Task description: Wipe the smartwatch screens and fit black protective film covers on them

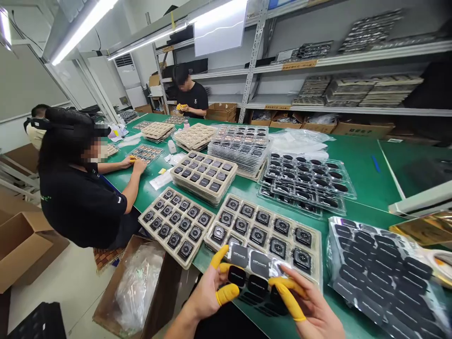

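Observation:
Between my hands is a clear sheet of black rounded-square stickers (259,263) with pale lettering, tilted and folded over so that its lower part hangs down. My left hand (208,289), with yellow finger cots, grips the sheet's left edge. At its right edge the fingers of my right hand (305,301), also in yellow cots, are closed on it. Just behind the sheet lies a beige tray (319,235) of black watch-like cases (277,247), partly hidden by the sheet. A second tray of similar cases (174,216) lies to its left.
A larger sheet of black stickers (374,268) lies at right. Behind are stacked beige trays (212,200), stacked clear trays (240,162) and clear trays of black ovals (310,179). Co-workers sit at left (81,188) and at the far end (194,96). A cardboard box (102,301) stands below.

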A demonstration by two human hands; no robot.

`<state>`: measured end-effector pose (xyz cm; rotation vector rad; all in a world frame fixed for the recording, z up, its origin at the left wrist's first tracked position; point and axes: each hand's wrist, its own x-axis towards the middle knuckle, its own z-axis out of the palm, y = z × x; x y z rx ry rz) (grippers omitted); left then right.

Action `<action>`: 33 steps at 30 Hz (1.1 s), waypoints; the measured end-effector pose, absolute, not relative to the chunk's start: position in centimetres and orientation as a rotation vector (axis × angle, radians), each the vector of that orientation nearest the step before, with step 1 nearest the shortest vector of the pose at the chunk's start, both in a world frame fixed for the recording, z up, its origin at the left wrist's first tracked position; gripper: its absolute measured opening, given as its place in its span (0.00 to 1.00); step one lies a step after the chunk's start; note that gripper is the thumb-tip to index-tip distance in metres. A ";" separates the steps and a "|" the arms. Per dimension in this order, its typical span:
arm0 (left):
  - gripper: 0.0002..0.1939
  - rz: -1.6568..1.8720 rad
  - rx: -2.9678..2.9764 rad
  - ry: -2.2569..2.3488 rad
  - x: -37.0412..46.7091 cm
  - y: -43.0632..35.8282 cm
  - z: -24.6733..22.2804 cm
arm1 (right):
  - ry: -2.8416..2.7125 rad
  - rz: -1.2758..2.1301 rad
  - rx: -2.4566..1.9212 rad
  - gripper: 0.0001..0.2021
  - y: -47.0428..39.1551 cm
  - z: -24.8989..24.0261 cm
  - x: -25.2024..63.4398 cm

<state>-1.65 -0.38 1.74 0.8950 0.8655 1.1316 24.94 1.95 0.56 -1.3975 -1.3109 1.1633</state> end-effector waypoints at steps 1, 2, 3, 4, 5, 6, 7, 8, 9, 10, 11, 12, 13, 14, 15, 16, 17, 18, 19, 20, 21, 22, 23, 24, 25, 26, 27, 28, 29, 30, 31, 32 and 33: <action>0.61 1.150 0.878 0.896 -1.4 -1.5 1.4 | -1.326 1.167 -1.374 0.27 2.1 0.6 24.7; 0.61 1.165 0.869 0.937 -1.1 -2.5 1.1 | -1.338 1.169 -1.350 0.27 2.1 0.6 24.5; 0.60 1.174 0.865 0.991 -0.9 -3.3 0.9 | -1.344 1.169 -1.327 0.27 2.2 0.7 24.3; 0.59 1.174 0.864 1.045 -0.8 -3.8 0.9 | -1.339 1.159 -1.307 0.26 2.2 0.8 24.2; 0.58 1.170 0.864 1.096 -0.6 -4.2 0.8 | -1.326 1.144 -1.287 0.26 2.2 1.0 24.1; 0.57 1.165 0.866 1.138 -0.4 -4.4 0.8 | -1.306 1.123 -1.271 0.25 2.1 1.2 24.1; 0.56 1.166 0.869 1.163 -0.1 -4.4 0.8 | -1.268 1.084 -1.269 0.25 2.1 1.5 24.1; 0.55 1.180 0.878 1.176 0.3 -4.2 0.7 | -1.234 1.054 -1.265 0.25 2.1 1.8 24.2; 0.53 1.190 0.897 1.185 0.7 -3.9 0.5 | -1.204 1.030 -1.262 0.26 2.1 2.0 24.3; 0.50 1.199 0.925 1.203 1.2 -3.5 0.4 | -1.185 1.006 -1.261 0.26 2.1 2.2 24.6; 0.47 1.204 0.959 1.219 1.7 -3.0 0.2 | -1.183 0.980 -1.261 0.26 2.1 2.4 24.8; 0.44 1.201 0.991 1.224 2.2 -2.6 0.1 | -1.185 0.952 -1.264 0.26 2.1 2.4 25.0; 0.41 1.192 1.019 1.210 2.6 -2.1 0.0 | -1.192 0.926 -1.271 0.25 2.0 2.4 25.2; 0.39 1.180 1.044 1.180 2.9 -1.6 0.1 | -1.201 0.902 -1.278 0.25 1.8 2.4 25.2; 0.36 1.154 1.075 1.139 3.1 -1.0 0.3 | -1.210 0.885 -1.287 0.25 1.6 2.2 25.1; 0.32 1.118 1.115 1.093 3.2 -0.5 0.6 | -1.222 0.874 -1.298 0.26 1.5 2.1 25.0; 0.28 1.070 1.166 1.052 3.1 0.2 1.0 | -1.238 0.866 -1.310 0.26 1.5 2.0 24.8; 0.23 1.014 1.225 1.019 3.0 0.8 1.4 | -1.263 0.856 -1.327 0.27 1.6 1.8 24.6; 0.20 0.960 1.283 1.001 2.7 1.5 1.8 | -1.290 0.839 -1.351 0.27 1.8 1.7 24.7; 0.18 0.919 1.328 0.998 2.2 2.1 2.1 | -1.314 0.814 -1.388 0.28 2.2 1.7 24.9; 0.17 0.902 1.354 1.016 1.6 2.7 2.4 | -1.333 0.778 -1.439 0.28 2.8 1.7 25.5; 0.16 0.908 1.365 1.052 0.8 3.3 2.5 | -1.351 0.737 -1.500 0.27 3.4 1.7 26.2; 0.15 0.929 1.360 1.096 0.0 3.8 2.5 | -1.372 0.695 -1.568 0.26 4.1 1.7 27.2; 0.15 0.955 1.349 1.138 -1.0 4.2 2.4 | -1.403 0.660 -1.636 0.24 4.6 1.8 28.2; 0.15 0.979 1.338 1.178 -2.1 4.6 2.3 | -1.447 0.639 -1.696 0.22 5.1 1.9 29.2; 0.15 1.003 1.327 1.223 -3.1 5.0 2.1 | -1.503 0.632 -1.746 0.20 5.5 2.1 30.1; 0.15 1.020 1.326 1.265 -4.1 5.4 2.0 | -1.566 0.637 -1.784 0.19 5.7 2.3 30.7; 0.15 1.033 1.333 1.308 -5.0 5.9 1.9 | -1.629 0.647 -1.813 0.17 5.8 2.6 31.1; 0.15 1.038 1.345 1.348 -5.8 6.3 1.9 | -1.687 0.658 -1.836 0.16 5.9 3.0 31.3; 0.15 1.038 1.366 1.379 -6.4 6.8 1.9 | -1.735 0.666 -1.856 0.15 5.9 3.4 31.3; 0.15 1.037 1.393 1.404 -6.8 7.4 2.1 | -1.769 0.672 -1.873 0.13 5.8 3.8 31.0; 0.15 1.035 1.424 1.424 -7.0 7.9 2.2 | -1.805 0.673 -1.891 0.12 5.8 4.3 30.7; 0.14 1.039 1.459 1.437 -7.0 8.4 2.4 | -1.850 0.665 -1.908 0.12 5.8 4.7 30.3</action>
